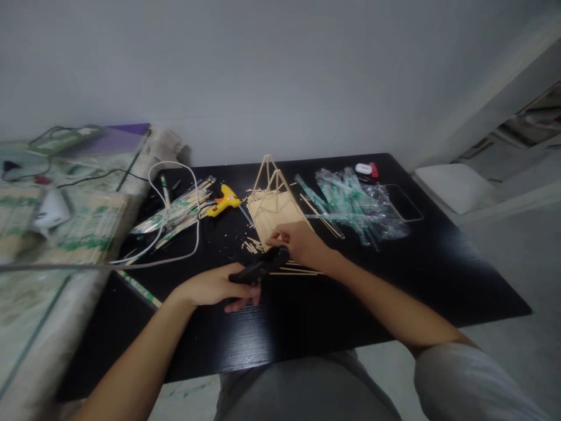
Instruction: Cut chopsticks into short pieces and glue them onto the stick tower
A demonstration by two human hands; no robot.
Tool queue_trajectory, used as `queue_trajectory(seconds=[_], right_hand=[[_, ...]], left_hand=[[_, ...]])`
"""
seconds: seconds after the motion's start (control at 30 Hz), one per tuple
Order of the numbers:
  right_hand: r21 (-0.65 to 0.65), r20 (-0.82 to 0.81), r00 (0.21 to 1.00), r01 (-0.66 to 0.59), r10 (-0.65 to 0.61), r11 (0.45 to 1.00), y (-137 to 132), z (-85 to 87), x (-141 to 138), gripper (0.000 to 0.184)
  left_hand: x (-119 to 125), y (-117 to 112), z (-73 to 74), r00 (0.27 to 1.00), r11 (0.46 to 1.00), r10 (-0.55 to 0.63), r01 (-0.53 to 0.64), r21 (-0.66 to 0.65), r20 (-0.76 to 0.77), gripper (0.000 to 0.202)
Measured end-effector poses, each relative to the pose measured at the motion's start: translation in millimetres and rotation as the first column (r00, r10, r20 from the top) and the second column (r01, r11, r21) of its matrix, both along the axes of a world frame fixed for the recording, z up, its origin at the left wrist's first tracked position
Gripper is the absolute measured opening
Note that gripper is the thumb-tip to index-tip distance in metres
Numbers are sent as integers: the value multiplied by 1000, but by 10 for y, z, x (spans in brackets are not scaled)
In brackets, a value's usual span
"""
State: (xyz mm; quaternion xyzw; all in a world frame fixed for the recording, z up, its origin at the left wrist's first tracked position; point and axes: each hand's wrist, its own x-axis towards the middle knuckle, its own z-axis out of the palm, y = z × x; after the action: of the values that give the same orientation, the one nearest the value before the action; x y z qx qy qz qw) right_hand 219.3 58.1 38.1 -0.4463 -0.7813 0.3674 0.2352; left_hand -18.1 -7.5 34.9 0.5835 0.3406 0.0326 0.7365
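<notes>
My left hand [214, 287] is wrapped round the handles of a black cutting tool [260, 266] that rests low over the black table [438, 275]. My right hand [300, 242] is just beyond the tool's head, its fingers pinched together on a thin wooden stick whose tip is hard to make out. A few long sticks [298, 271] lie under my right wrist. Right behind my hands stands a stick model [274, 202]: a flat slab of sticks with a pointed frame rising from it. Short stick offcuts [252, 244] are scattered beside it.
A yellow glue gun [224, 200] lies left of the model, with a white cable [193, 199] looping round wrapped chopsticks [175, 213]. Empty clear wrappers [355, 202] pile at the right. A white and red object [367, 169] sits at the far edge. Cluttered packs fill the left side.
</notes>
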Motion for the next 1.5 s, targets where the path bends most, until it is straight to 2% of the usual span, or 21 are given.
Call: queue_trajectory(seconds=[0.1,0.17,0.23,0.3,0.37,0.43,0.53,0.67,0.77,0.9,1.0,1.27,1.5], right_hand=[[33,45,999,-26,25,999,-97,-86,-105,18],[54,41,999,-6,4,999,-129,-100,-131,29],[79,-6,1000,15,-15,997,-128,-74,-118,40],[99,-81,997,18,-10,995,-101,-17,-76,43],[90,-120,993,22,-11,996,-59,54,-18,43],[69,-112,993,34,-26,997,-15,123,54,38],[57,-96,995,46,-40,997,22,186,189,30],[-106,-80,997,6,-15,994,-43,162,422,23],[-142,50,998,-22,29,990,-165,95,596,16],[-106,255,967,25,3,994,-351,37,754,8],[-73,356,935,27,1,997,-476,15,810,7],[44,541,841,-19,-8,999,-648,-157,879,12],[174,670,741,-99,-44,980,-736,-284,822,14]], left_hand=[[-27,1,-16,977,975,212,-213,56,20,31],[-37,10,-48,919,915,393,-394,85,27,30],[-42,32,-81,852,841,524,-517,160,-2,30],[-44,64,-109,805,774,590,-542,327,-62,31],[-42,93,-132,779,713,616,-488,503,-118,31],[-39,108,-155,776,685,612,-422,594,-155,30],[-36,104,-189,789,696,579,-347,629,-206,28],[-47,96,-213,798,690,555,-283,667,-235,23],[-53,102,-212,816,703,520,-241,670,-252,16],[-42,108,-194,817,731,480,-172,660,-319,13],[-34,113,-188,803,730,485,-153,666,-347,14],[-62,136,-245,816,746,462,-146,649,-347,16],[-35,127,-198,811,751,455,-127,649,-368,9]])
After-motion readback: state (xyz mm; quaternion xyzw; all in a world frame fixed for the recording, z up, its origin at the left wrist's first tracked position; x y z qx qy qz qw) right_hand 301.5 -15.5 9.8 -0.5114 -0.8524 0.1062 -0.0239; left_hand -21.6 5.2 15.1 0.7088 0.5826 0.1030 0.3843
